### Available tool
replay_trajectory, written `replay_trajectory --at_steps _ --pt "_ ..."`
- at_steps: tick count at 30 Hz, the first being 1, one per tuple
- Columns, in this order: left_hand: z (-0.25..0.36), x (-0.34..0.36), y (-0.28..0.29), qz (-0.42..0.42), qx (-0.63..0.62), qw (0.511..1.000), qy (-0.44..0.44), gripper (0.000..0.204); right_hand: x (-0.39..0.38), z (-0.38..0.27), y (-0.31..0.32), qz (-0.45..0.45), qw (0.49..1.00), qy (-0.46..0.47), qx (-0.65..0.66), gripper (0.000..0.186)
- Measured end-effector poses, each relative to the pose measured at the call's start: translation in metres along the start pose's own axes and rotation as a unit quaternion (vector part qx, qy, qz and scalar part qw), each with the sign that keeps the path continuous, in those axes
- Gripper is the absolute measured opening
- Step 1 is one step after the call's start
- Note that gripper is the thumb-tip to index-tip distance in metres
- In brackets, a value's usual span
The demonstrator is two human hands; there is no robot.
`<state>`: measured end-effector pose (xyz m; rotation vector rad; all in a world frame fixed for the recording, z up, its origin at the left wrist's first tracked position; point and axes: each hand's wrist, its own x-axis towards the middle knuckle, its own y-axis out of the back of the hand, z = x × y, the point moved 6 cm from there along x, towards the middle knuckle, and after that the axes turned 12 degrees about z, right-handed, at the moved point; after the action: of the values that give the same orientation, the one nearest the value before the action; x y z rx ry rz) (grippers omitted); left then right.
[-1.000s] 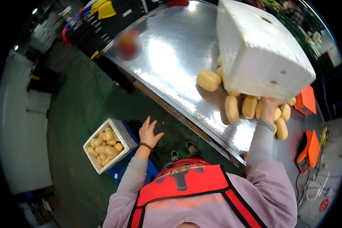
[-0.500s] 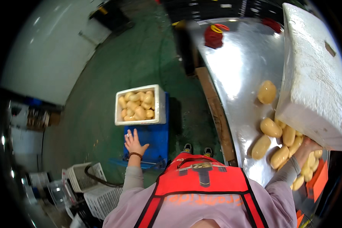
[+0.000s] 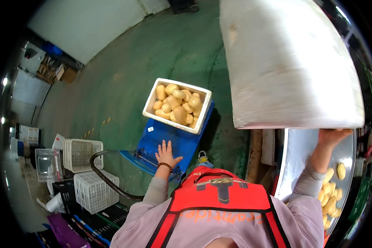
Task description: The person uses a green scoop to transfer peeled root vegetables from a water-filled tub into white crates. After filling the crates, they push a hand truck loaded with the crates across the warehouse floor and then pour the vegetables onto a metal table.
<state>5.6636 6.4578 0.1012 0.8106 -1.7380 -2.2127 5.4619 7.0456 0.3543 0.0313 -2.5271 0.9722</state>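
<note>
At the right, my right hand [image 3: 334, 137] grips the lower edge of a big white foam box [image 3: 293, 74], raised beside the metal table. Its inside is hidden, and motion smears its surface. My left hand [image 3: 166, 156] is stretched out with spread fingers and holds nothing; it appears over the blue platform cart [image 3: 182, 138]. At the cart's far end stands another white foam box [image 3: 149, 108], filled with smooth, pale yellow potatoes [image 3: 180, 114]. More potatoes [image 3: 328, 194] lie on the metal table [image 3: 295, 144] around my right forearm.
A curved dark handle [image 3: 111, 184] reaches left from the cart. White plastic baskets [image 3: 96, 192] and a clear bin [image 3: 46, 164] stand at the left, with a purple bag [image 3: 66, 232] below them. Green floor [image 3: 124, 82] stretches ahead toward a pale wall [image 3: 87, 25].
The view has swung left. My right hand has lifted the foam box off the metal table and brought it toward the cart side. My left hand stays spread over the cart.
</note>
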Motion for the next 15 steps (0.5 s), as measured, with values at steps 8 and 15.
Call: replay_trajectory --at_steps 8,15 --pt "-0.161 0.031 0.036 0.349 -0.657 0.547 0.384 0.058 -0.087 0.333 -0.293 -0.474 0.788 0.143 -0.366 0.049" --pt "-0.209 -0.086 0.187 0.587 -0.486 0.56 0.325 0.049 -0.289 0.46 -0.324 -0.691 0.689 0.089 -0.199 0.038"
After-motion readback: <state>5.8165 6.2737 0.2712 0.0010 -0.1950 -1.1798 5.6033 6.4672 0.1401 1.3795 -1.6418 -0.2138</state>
